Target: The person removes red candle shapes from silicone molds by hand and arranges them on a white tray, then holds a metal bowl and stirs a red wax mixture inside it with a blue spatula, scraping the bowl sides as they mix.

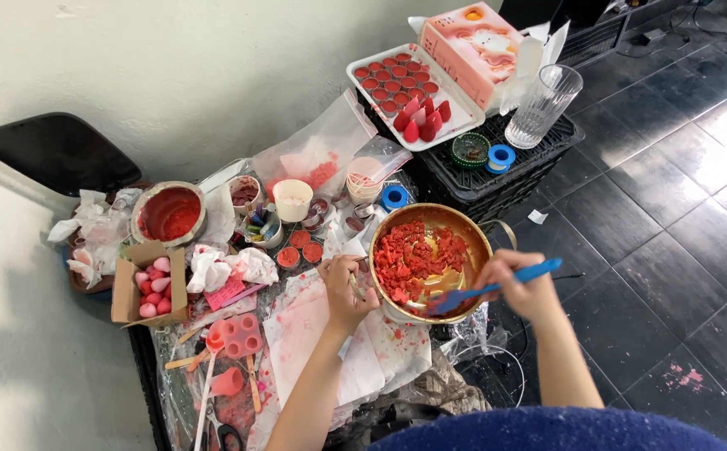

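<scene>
Stirring red chunks (409, 255) in gold pan (472, 242), frame centre: right hand (524, 282) clamped on blue spatula (497, 286), left hand (345, 288) gripping rim. Risking bits flicking over edge w/ hard scraping.

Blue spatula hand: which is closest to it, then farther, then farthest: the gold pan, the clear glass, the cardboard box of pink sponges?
From the right hand:
1. Gold pan, just beside it on the left.
2. Clear glass, up on the black crate.
3. Cardboard box, far left on the table.
</scene>
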